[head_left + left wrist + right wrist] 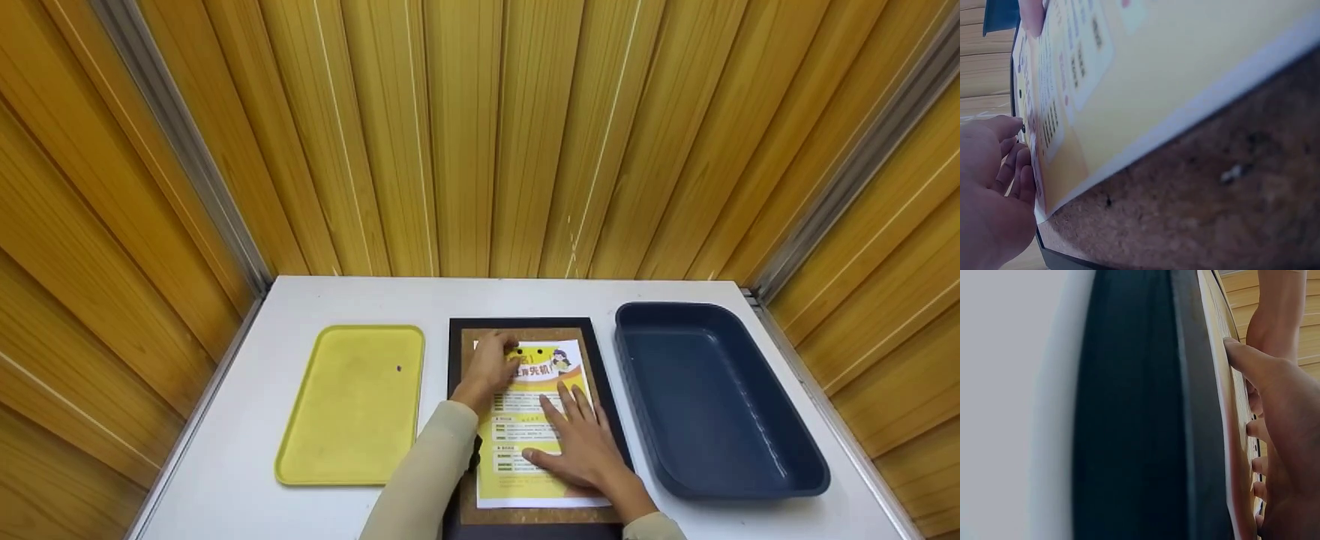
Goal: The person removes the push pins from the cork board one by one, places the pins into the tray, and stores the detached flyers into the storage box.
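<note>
A yellow and white printed poster (525,486) lies on a cork board (469,516) with a black border. Two small dark push pins, the left one (520,351) and the right one (540,351), sit along the poster's top edge. At its top left my left hand (491,364) has bent fingers, the tips right by the left pin. In the left wrist view the left hand (991,180) partly hides that corner; I cannot tell whether it pinches a pin. My right hand (585,442) rests spread on the poster's right half, and the right wrist view shows its thumb (1247,360) at the paper.
A yellow tray (341,420) with one small dark pin (399,368) on it lies left of the board. To the right stands a deep dark blue tub (705,397). Yellow wood-patterned walls (465,150) enclose the white table (360,296) at the back and sides.
</note>
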Demonstrator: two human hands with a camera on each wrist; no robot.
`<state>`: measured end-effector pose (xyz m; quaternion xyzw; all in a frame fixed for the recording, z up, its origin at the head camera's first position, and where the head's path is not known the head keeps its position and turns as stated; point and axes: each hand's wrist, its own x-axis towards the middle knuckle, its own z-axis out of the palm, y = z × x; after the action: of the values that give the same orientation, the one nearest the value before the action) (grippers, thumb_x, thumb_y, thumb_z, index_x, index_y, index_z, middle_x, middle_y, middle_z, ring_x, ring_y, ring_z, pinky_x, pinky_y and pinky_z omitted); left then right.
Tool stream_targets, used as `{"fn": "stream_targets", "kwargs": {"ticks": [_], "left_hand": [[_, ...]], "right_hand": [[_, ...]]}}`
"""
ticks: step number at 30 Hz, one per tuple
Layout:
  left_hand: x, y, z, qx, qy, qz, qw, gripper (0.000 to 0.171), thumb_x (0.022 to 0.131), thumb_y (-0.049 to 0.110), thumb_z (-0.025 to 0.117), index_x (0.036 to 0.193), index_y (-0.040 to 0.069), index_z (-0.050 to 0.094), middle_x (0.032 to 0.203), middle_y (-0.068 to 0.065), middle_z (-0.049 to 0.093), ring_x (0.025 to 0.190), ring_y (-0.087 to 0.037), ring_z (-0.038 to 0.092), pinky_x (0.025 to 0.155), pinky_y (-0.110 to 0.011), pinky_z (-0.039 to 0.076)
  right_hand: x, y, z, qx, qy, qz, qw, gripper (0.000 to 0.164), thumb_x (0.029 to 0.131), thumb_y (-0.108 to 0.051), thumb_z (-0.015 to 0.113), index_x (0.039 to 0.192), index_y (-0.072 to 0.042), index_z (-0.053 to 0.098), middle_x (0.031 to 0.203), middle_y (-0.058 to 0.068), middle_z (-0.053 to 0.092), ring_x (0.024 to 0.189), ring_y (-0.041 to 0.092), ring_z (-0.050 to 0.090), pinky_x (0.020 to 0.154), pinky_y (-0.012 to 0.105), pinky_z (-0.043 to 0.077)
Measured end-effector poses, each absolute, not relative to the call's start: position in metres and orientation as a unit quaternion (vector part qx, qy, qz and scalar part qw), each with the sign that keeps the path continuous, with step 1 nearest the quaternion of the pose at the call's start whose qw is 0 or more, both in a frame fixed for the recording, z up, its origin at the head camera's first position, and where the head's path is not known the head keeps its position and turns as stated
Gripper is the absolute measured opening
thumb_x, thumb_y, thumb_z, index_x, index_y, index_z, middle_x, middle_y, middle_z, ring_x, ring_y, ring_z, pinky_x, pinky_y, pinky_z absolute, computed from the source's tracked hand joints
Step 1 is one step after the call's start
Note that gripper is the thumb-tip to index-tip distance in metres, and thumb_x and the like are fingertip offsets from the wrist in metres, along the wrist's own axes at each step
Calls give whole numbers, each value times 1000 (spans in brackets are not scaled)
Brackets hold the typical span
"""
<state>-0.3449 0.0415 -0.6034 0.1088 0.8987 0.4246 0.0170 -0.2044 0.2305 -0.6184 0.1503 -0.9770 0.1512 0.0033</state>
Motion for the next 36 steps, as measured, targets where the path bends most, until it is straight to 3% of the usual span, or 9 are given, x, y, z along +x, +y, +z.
{"fn": "stream_targets", "kwargs": {"ticks": [9,21,28,32,36], "left_hand": [[-348,51,-605,68,912,405,25,22,101,14,74,122,9,72,120,-2,63,110,-16,60,100,-35,54],[-348,58,-609,48,934,354,-25,13,99,19,76,111,14,78,111,1,66,102,-16,65,93,-34,56],[-352,57,-606,52,944,321,-59,10,99,20,76,106,15,81,119,-3,75,122,-22,67,109,-41,50],[-353,57,-607,62,946,307,-78,10,99,21,75,104,14,81,114,-3,77,126,-23,66,112,-41,48],[-352,57,-609,56,946,312,-69,10,100,22,75,106,16,81,122,-2,76,132,-22,63,115,-42,46]], "right_hand": [[-204,233,-618,149,-977,151,1,102,86,-83,60,161,-15,46,173,20,23,159,47,16,122,71,12],[-203,231,-619,148,-978,149,1,102,87,-83,58,162,-15,45,173,20,22,159,47,15,123,70,10],[-205,230,-617,151,-977,148,1,102,87,-83,58,162,-15,44,173,20,21,159,47,14,123,70,10],[-206,230,-615,152,-976,155,5,101,87,-81,60,161,-14,46,173,20,23,159,47,15,123,70,11],[-205,229,-616,151,-977,153,-4,102,87,-82,59,162,-14,44,173,20,21,159,47,14,123,71,10]]}}
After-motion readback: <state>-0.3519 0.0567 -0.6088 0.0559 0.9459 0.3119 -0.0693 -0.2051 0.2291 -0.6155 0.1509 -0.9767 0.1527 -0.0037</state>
